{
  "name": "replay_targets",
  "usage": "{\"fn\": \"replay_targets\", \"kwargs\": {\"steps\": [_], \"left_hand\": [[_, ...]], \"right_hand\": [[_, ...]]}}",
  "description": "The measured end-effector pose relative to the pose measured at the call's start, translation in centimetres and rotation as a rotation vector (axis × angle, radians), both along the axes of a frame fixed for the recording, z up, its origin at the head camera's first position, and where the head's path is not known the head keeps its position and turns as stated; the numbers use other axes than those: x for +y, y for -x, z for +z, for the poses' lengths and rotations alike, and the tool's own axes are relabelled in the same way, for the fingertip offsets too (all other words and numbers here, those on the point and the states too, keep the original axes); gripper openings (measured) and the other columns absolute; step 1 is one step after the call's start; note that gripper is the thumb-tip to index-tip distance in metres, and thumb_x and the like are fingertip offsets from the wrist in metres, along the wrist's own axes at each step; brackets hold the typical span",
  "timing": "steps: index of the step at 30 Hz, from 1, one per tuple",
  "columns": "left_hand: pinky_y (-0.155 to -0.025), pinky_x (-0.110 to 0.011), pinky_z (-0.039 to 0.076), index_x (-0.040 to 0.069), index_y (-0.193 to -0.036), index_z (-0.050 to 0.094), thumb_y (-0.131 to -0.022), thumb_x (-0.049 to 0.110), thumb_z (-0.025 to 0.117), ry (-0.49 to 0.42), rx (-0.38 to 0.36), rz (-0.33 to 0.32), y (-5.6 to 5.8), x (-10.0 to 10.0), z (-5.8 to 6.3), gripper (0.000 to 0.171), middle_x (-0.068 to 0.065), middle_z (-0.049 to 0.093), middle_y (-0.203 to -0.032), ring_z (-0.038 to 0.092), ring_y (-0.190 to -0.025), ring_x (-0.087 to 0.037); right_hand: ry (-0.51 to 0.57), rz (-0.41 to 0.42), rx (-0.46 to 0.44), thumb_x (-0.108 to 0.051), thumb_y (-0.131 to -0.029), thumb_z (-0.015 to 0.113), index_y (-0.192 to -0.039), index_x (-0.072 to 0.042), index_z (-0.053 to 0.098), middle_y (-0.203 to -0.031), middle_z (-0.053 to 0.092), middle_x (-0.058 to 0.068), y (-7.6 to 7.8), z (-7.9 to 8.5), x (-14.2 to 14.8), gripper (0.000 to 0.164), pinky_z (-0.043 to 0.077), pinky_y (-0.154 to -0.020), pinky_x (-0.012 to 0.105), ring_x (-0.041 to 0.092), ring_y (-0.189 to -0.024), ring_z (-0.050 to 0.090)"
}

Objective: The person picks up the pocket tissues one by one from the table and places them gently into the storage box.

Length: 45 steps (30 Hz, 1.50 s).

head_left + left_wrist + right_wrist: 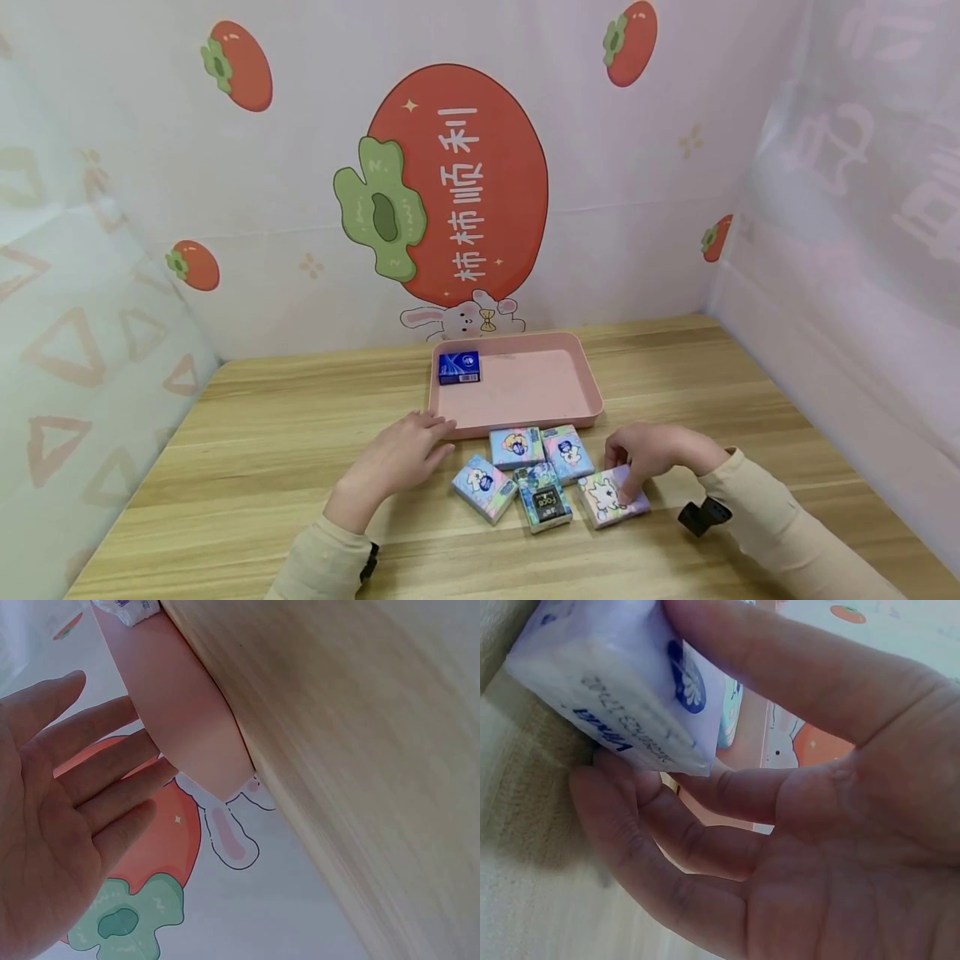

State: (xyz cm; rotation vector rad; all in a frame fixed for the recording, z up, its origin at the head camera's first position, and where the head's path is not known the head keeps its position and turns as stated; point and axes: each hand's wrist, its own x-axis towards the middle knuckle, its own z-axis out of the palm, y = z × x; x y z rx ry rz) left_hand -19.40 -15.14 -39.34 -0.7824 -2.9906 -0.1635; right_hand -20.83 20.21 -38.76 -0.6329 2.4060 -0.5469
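Note:
My right hand (663,448) grips a small purple pocket tissue pack (597,500) at the front right of a cluster of packs. In the right wrist view the thumb lies on the top of this pack (622,682) and curled fingers are at its lower edge. My left hand (397,457) holds nothing; its fingers are extended at the near left corner of a pink tray (532,387). In the left wrist view, fingertips overlap the tray wall (187,712). Inside the tray, at its left end, lies a dark blue tissue pack (458,367).
Between the hands lie a light blue pack with an orange figure (510,443), a blue pack (567,454), a tilted blue pack (480,483) and a dark-labelled green-blue pack (542,492). The wooden table (285,450) meets a printed backdrop (300,167) behind the tray.

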Motion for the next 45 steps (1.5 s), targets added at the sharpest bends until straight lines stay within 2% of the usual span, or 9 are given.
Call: {"fn": "replay_targets", "kwargs": {"steps": [2,5,17,23,32,38,45], "left_hand": [[-0.099,-0.046,0.037,0.016,-0.12,0.057,-0.088,0.036,0.05,-0.001,-0.001,0.001,0.0,0.0,0.0,0.038,-0.008,0.055,-0.122,0.049,-0.114,-0.028],[-0.099,-0.046,0.038,0.015,-0.119,0.057,-0.088,0.036,0.051,0.0,-0.001,-0.002,0.0,0.0,0.0,0.038,-0.008,0.055,-0.122,0.049,-0.114,-0.028],[-0.1,-0.045,0.037,0.014,-0.12,0.056,-0.089,0.037,0.049,0.004,0.012,-0.032,0.1,0.0,-0.1,0.039,-0.009,0.056,-0.121,0.05,-0.113,-0.028],[-0.099,-0.045,0.037,0.014,-0.12,0.056,-0.089,0.037,0.049,0.007,0.009,-0.029,0.0,0.0,0.0,0.039,-0.009,0.056,-0.121,0.05,-0.113,-0.028],[-0.1,-0.045,0.037,0.014,-0.12,0.057,-0.089,0.035,0.05,0.0,0.011,-0.027,0.0,0.0,0.0,0.037,-0.009,0.056,-0.121,0.05,-0.113,-0.028],[-0.1,-0.045,0.037,0.014,-0.119,0.057,-0.089,0.034,0.051,-0.008,0.023,-0.032,0.0,-0.2,-0.1,0.037,-0.009,0.056,-0.12,0.051,-0.112,-0.028],[-0.1,-0.045,0.036,0.015,-0.119,0.057,-0.089,0.035,0.05,-0.007,0.027,-0.031,0.1,-0.2,-0.1,0.037,-0.008,0.056,-0.12,0.05,-0.113,-0.028]], "right_hand": [[-0.007,-0.034,-0.003,-0.025,-0.057,0.082,-0.079,-0.015,0.056,-0.077,0.052,-0.002,-0.1,-0.2,-0.1,0.035,0.039,-0.061,0.027,0.014,-0.074,0.046],[-0.018,-0.038,-0.003,-0.023,-0.058,0.081,-0.079,-0.016,0.057,-0.077,0.052,-0.003,-0.2,-0.2,-0.1,0.032,0.039,-0.062,0.027,0.013,-0.074,0.046],[0.061,0.013,0.012,-0.024,-0.062,0.078,-0.086,-0.018,0.062,-0.081,0.056,-0.006,-0.5,-0.3,0.9,0.029,0.043,-0.066,0.027,0.011,-0.077,0.05],[0.099,0.002,-0.034,-0.022,-0.063,0.077,-0.09,-0.018,0.061,-0.087,0.057,-0.004,-0.3,-0.3,1.3,0.031,0.044,-0.072,0.032,0.015,-0.084,0.051],[0.146,0.038,-0.065,-0.02,-0.068,0.074,-0.091,-0.017,0.062,-0.087,0.058,-0.005,0.1,-0.4,2.2,0.026,0.047,-0.076,0.027,0.011,-0.084,0.053],[0.191,0.041,-0.08,-0.024,-0.069,0.074,-0.092,-0.016,0.063,-0.085,0.06,-0.004,0.3,-0.4,2.8,0.027,0.047,-0.071,0.024,0.011,-0.081,0.053],[0.188,0.022,-0.044,-0.028,-0.068,0.075,-0.09,-0.018,0.063,-0.083,0.061,-0.005,0.3,-0.2,3.1,0.026,0.044,-0.067,0.022,0.011,-0.078,0.053]]}}
